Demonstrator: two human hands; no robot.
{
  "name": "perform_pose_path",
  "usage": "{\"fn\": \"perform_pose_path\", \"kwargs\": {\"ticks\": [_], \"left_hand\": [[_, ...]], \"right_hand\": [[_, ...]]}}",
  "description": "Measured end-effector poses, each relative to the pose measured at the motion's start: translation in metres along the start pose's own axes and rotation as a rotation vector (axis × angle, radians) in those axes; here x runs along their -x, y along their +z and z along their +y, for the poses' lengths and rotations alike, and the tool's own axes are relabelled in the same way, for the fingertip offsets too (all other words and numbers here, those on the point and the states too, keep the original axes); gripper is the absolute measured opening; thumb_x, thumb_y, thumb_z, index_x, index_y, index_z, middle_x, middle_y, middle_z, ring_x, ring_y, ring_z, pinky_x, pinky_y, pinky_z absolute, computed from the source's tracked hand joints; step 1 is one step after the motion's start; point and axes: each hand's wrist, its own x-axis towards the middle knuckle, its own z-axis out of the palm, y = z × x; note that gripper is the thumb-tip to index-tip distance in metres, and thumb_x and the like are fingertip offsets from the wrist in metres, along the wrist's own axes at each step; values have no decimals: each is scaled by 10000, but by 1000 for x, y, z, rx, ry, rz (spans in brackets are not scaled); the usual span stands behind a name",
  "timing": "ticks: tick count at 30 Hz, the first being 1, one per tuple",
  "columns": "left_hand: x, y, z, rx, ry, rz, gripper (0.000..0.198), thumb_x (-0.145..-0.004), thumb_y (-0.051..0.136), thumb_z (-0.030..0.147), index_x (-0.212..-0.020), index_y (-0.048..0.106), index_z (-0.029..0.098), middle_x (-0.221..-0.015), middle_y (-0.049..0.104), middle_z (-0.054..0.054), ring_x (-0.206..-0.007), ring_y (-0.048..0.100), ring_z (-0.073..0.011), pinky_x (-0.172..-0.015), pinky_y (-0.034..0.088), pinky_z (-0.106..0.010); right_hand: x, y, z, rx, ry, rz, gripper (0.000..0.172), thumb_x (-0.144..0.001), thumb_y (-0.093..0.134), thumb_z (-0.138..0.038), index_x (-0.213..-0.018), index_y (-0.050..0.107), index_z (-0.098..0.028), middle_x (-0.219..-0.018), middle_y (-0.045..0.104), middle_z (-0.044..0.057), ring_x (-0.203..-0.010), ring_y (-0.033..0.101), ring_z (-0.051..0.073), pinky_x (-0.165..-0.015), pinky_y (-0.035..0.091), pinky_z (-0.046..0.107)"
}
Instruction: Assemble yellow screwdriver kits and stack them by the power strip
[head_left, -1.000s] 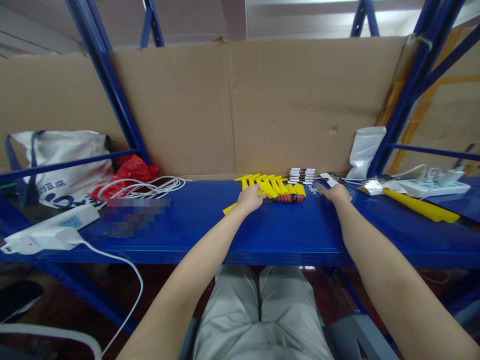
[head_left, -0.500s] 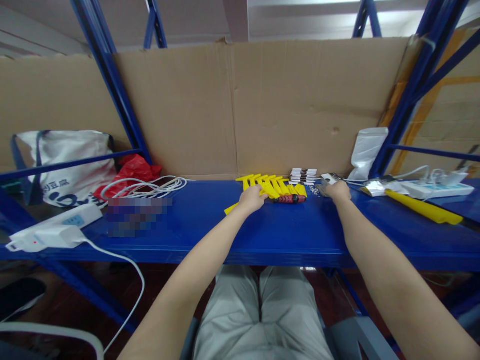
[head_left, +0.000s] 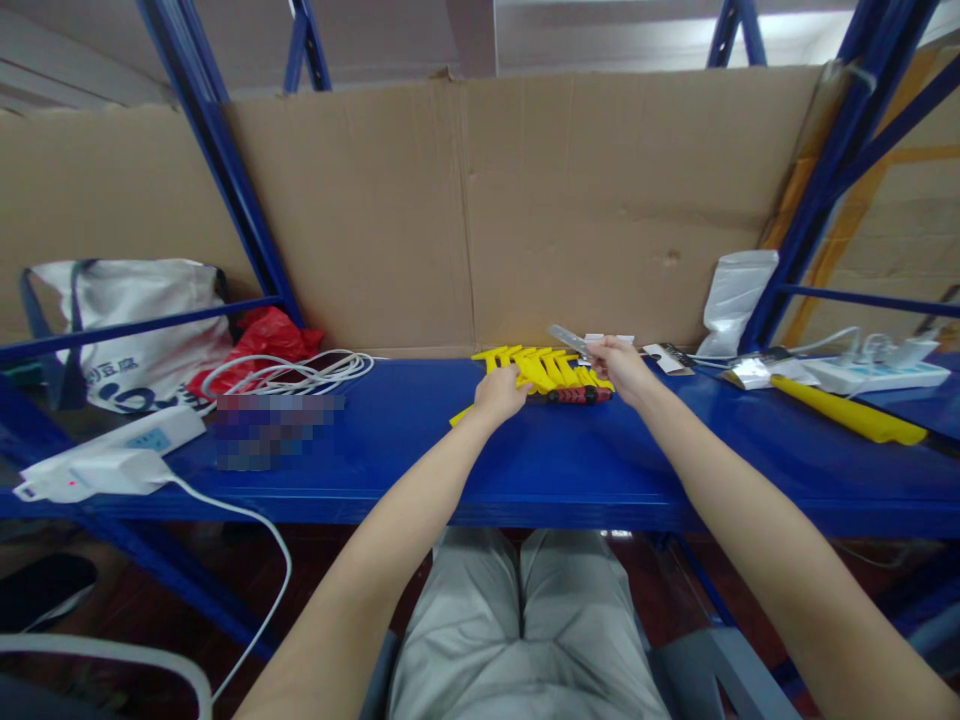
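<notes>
My left hand point(head_left: 501, 393) rests closed on a yellow plastic handle whose end point(head_left: 459, 416) sticks out on the blue shelf point(head_left: 420, 450). A row of several more yellow handles point(head_left: 544, 367) lies just beyond it, with a red-and-black screwdriver point(head_left: 577, 396) in front of them. My right hand point(head_left: 619, 367) hovers over the right end of that row and pinches a thin grey metal blade point(head_left: 568, 338), which points left. A small stack of white pieces point(head_left: 621, 340) sits behind the right hand.
A cardboard sheet point(head_left: 465, 210) backs the shelf. At left lie coiled white cable point(head_left: 289, 373), a red bag point(head_left: 262, 338), a white tote bag point(head_left: 131, 330) and a power strip point(head_left: 105, 455). At right are a long yellow bar point(head_left: 844, 410), a silver pouch point(head_left: 733, 298) and another power strip point(head_left: 877, 375).
My right hand picked up a grey blade from the shelf at right and carried it left, above the yellow handles. My left hand stayed on its yellow handle.
</notes>
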Motion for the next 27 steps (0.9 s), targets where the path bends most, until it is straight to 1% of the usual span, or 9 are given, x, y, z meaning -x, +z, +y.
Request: {"fn": "perform_pose_path", "kwargs": {"ticks": [2,4,7,12,15,19,27], "left_hand": [[0,0,-1,-20,-1,20,340,-872,523,376,-1121,644,178,-1128,673,-118,-1039,629,-255,-877,483,-330],[0,0,-1,-30,7,35,350,-879,508,379,-1137,642,184,-1125,674,-114,-1030,631,-254,-879,483,-336],[1,0,0,-33,21,46,367,-885,496,385,-1162,637,190,-1129,672,-111,-1032,629,-254,-884,482,-346],[3,-1,1,-14,32,53,356,-879,515,375,-1165,638,202,-1117,677,-100,-1032,630,-255,-873,491,-347],[3,0,1,1,38,63,352,-875,530,362,-1172,631,203,-1110,679,-99,-1029,632,-256,-866,496,-347],[1,2,1,23,78,68,360,-873,545,348,-1197,609,205,-1166,659,-94,-1071,616,-247,-891,485,-340],[-2,5,0,35,112,70,344,-870,548,344,-1175,616,201,-1198,648,-85,-1092,602,-230,-923,466,-320]], "right_hand": [[11,13,1,-15,38,-124,221,-823,502,-96,-651,398,-188,-476,408,-62,-391,311,46,-395,196,167],[19,22,2,29,71,-197,226,-834,506,-98,-659,397,-190,-449,406,-70,-355,290,38,-374,181,160],[24,28,5,132,121,-247,231,-857,496,-95,-665,408,-188,-431,427,-74,-319,269,27,-351,166,156],[23,25,6,264,134,-325,223,-862,512,-97,-661,454,-175,-444,471,-62,-316,295,21,-333,188,155],[24,23,5,325,111,-340,236,-857,533,-113,-636,470,-166,-447,466,-61,-323,311,19,-331,199,155],[26,22,3,365,82,-340,255,-849,548,-133,-608,470,-163,-437,450,-65,-323,296,17,-333,198,159],[26,20,1,403,65,-269,292,-844,555,-175,-578,437,-174,-390,371,-85,-312,259,18,-333,175,166]]}}
